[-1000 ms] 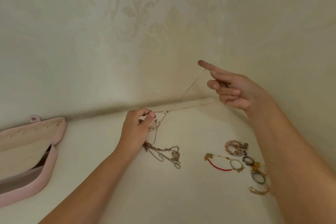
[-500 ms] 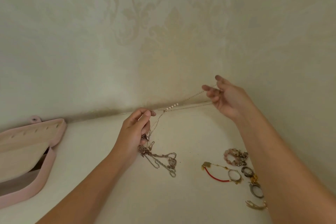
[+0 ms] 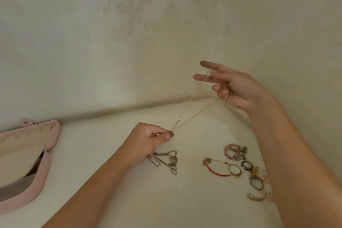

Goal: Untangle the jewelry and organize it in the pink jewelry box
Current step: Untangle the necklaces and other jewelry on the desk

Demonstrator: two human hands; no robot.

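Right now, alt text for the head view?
The left hand pinches a thin chain whose loop the right hand holds taut. Tangled chains and bracelets lie on the surface; the open pink jewelry box sits far left.

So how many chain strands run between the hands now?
2. Both strands of the chain start at the left hand: the upper strand climbs to the right hand, at its straight fingers; the lower strand runs to its curled ones. More may be hidden inside the hands.
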